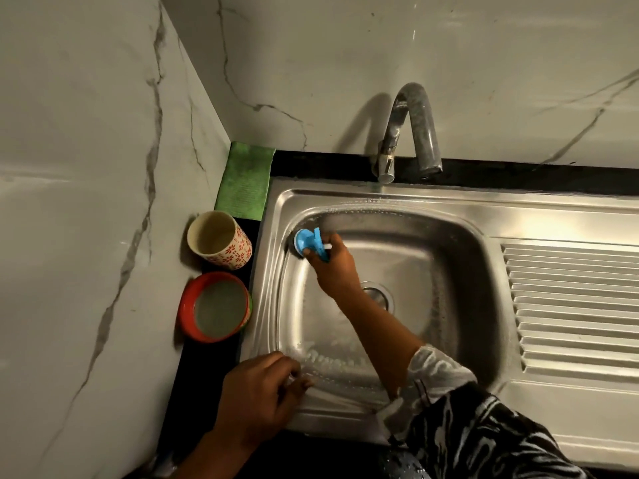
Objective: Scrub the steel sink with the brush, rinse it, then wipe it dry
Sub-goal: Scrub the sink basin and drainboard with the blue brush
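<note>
- Steel sink (449,202): set in a black counter (207,357), filling the centre and right of the frame. The drain (378,296) is at mid-basin and the ribbed drainboard (570,305) lies at the right. Wet streaks and droplets show on the near basin wall and the far rim.
- Brush (308,243): blue plastic, in the upper-left corner of the basin, with its head pressed against the basin wall just below the rim.
- Right hand (333,266): reaches in from the lower right and is closed around the brush handle. Its forearm crosses above the drain, and a black-and-white patterned sleeve (466,426) is pushed up the arm.
- Left hand (257,392): at lower centre-left, resting on the near-left rim of the sink. The fingers are loosely bent and nothing is seen in its grasp.
- Tap (409,133): curved spout mounted behind the basin, at upper centre.
- Green cloth (245,181): lies flat in the counter corner, left of the sink.
- Patterned cup (219,240): stands upright below the cloth.
- Red bowl (214,307): sits just below the cup and holds cloudy liquid.
</note>
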